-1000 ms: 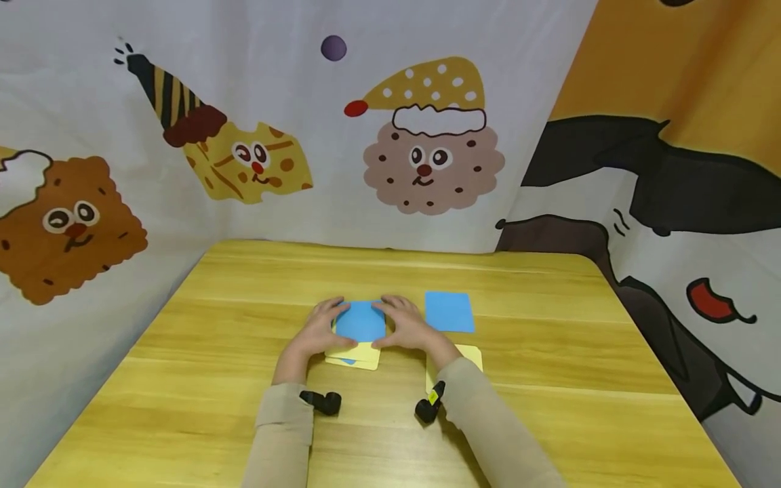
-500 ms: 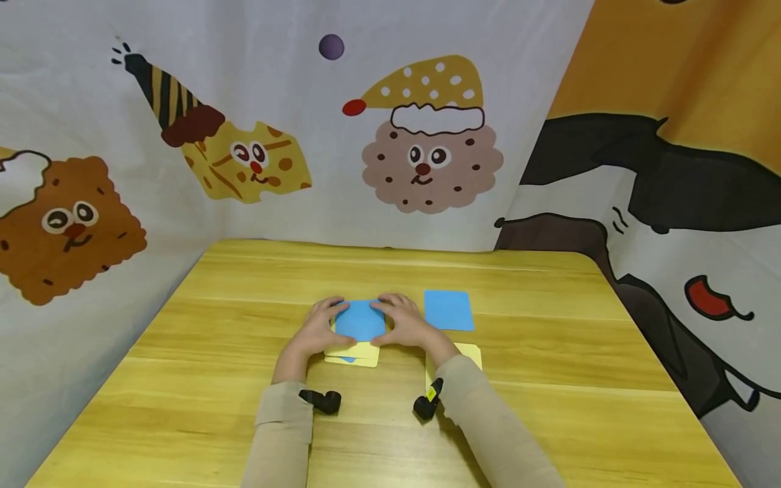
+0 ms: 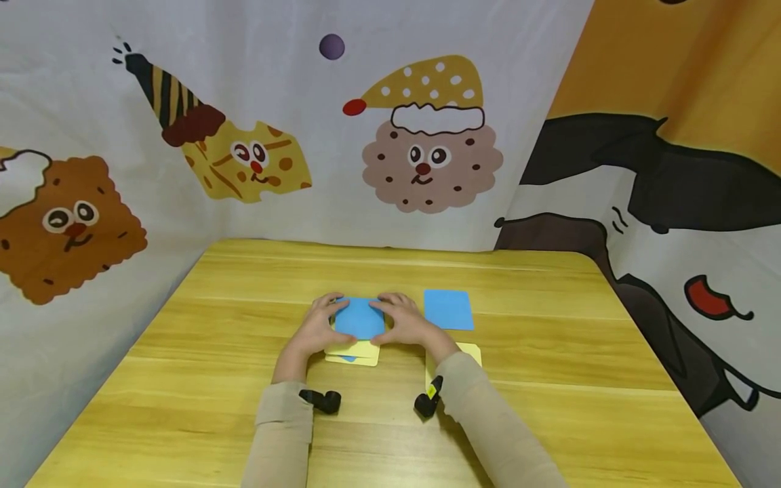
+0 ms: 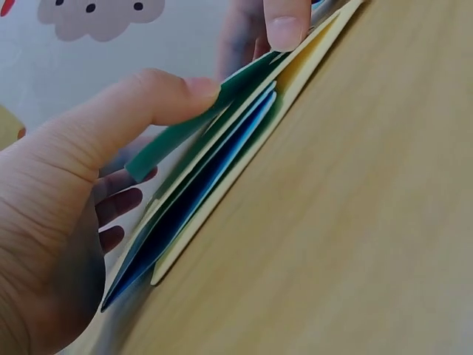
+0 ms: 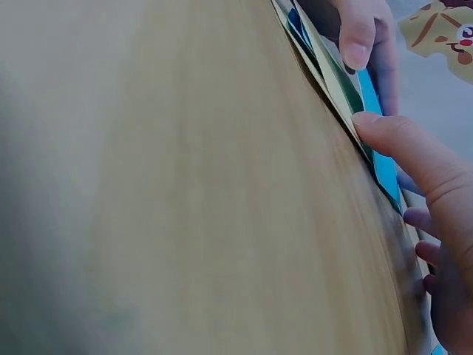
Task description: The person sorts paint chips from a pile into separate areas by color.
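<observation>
Both hands pinch a blue square card by its opposite side edges. My left hand has its thumb on the near left corner and its fingers at the far left. On the other side, my right hand grips the card the same way. Beneath lie stacked yellow cards, with a blue corner poking out between them. The left wrist view shows the top card bowed and tilted above the fanned stack, the left thumb on its edge. From the right wrist, the right thumb touches the near edge of the stack beside the blue card.
Another blue card lies flat right of the hands. A yellow card sits nearer, partly covered by the right wrist. Black wrist cameras stick out from both sleeves. Behind the wooden table hangs a printed curtain.
The blue card and the fingertips have shifted very slightly away from the person. Both hands keep the same grip, and the cards on the right have stayed put.
</observation>
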Action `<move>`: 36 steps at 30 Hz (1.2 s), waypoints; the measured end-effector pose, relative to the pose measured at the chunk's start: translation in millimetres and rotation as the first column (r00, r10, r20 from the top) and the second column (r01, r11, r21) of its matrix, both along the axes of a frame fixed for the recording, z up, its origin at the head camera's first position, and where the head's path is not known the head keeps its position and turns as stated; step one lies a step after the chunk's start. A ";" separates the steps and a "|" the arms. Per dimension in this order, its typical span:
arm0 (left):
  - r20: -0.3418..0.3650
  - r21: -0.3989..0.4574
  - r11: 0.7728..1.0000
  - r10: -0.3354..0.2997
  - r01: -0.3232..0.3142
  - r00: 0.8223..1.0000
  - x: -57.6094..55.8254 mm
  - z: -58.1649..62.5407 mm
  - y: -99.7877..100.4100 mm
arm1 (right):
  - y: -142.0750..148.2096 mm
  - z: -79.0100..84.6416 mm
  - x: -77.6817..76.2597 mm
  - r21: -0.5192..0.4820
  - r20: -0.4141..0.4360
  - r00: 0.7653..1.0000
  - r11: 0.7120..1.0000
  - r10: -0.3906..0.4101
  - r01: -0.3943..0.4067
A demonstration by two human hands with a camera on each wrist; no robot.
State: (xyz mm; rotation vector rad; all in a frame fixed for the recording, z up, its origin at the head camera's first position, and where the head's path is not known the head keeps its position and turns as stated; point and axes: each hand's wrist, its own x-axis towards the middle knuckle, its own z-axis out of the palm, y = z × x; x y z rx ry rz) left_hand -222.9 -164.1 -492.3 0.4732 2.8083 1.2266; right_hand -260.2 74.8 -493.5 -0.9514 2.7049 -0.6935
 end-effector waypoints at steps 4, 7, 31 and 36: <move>-0.011 0.007 1.000 0.000 0.000 1.000 1.2 3.2 0.6 | 1.2 2.3 0.4 -0.009 0.021 1.000 1.000 0.001 -0.001; -0.015 0.013 1.000 -0.006 0.006 1.000 1.8 5.3 1.4 | 3.6 4.8 1.2 -0.017 0.037 0.999 1.000 0.000 0.001; -0.075 0.009 0.994 -0.112 0.113 0.991 -2.2 11.4 58.5 | 67.2 19.5 16.4 -0.110 -0.065 0.996 0.993 -0.060 0.052; -0.072 0.003 0.991 -0.134 0.134 0.988 -6.2 13.4 75.6 | 84.3 23.5 19.8 -0.125 -0.085 0.993 0.989 -0.088 0.077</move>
